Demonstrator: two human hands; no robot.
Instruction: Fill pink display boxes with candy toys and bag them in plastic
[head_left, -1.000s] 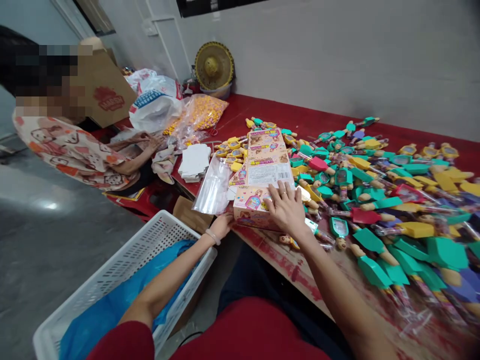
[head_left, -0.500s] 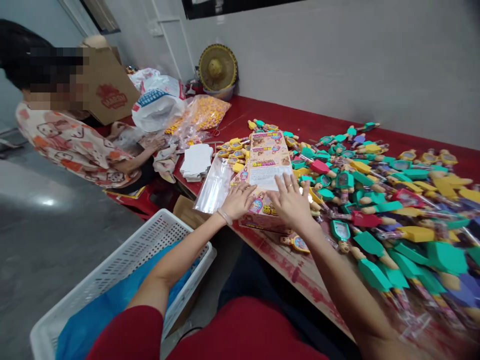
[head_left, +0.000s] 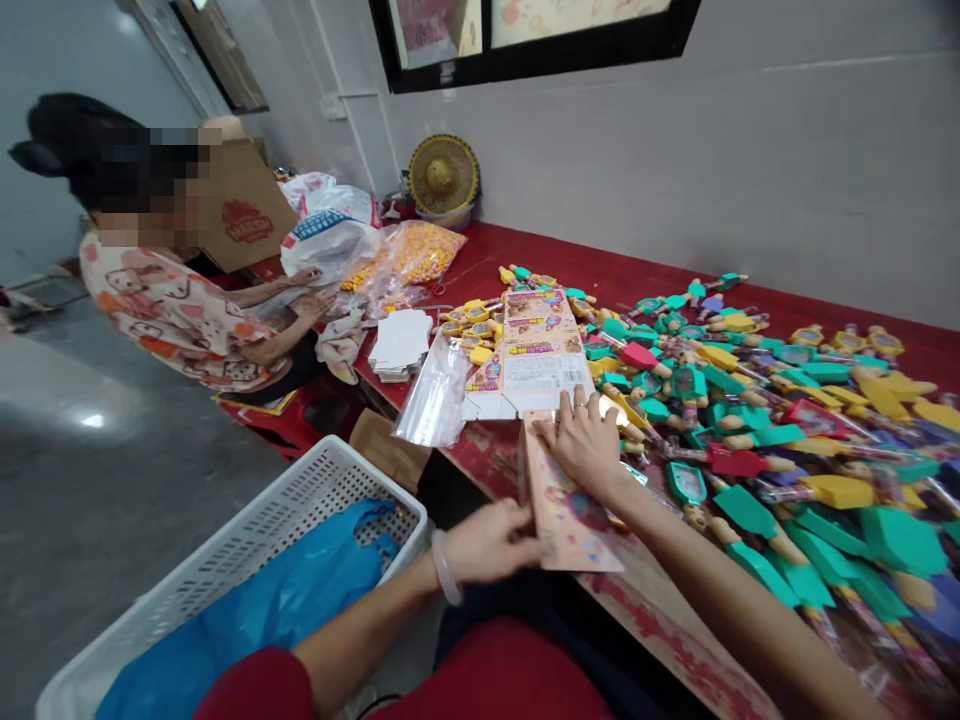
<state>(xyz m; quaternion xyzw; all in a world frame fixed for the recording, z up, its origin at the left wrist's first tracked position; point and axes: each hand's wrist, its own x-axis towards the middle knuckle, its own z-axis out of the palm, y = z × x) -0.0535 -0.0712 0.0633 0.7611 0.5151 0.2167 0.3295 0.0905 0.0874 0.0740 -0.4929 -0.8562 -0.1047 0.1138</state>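
"Where's our right hand [head_left: 581,445]?"

"Flat on the pink printed carton [head_left: 566,510], fingers spread and pressing down."

"And our left hand [head_left: 491,542]?"

"Reaching across above the white plastic basket [head_left: 300,490], fingers curled around the carton's near edge. We think it's pinching, though the thumb is hard to see."
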